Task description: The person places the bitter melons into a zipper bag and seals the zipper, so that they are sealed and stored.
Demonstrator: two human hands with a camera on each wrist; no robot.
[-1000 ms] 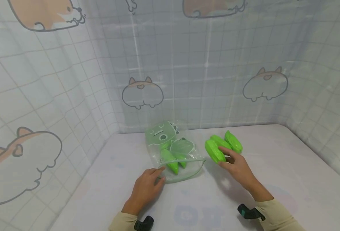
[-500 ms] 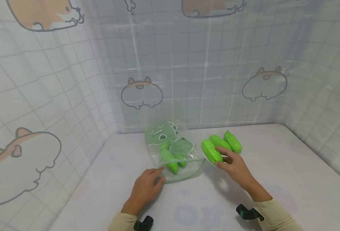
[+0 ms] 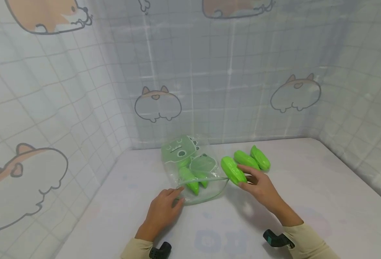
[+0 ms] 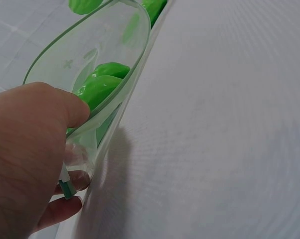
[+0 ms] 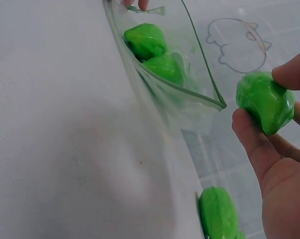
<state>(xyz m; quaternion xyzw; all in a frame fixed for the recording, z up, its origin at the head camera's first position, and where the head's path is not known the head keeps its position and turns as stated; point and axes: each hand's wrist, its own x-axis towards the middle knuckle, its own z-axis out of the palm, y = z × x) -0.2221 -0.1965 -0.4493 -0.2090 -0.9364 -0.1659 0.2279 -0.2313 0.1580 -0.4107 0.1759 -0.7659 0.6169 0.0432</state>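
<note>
Right hand is pinching the green ribbed piece, thumb against fingers; I'm holding it outside the clear bag, just right of its mouth corner; long axis diagonal in head view, far end up-left, near end down-right toward my palm; right wrist view gets it nearly end-on, tapered tip toward the viewer (head view doesn't show that); my left hand pinches the bag's edge; left wrist view adds a small green tab by my fingers.
</note>
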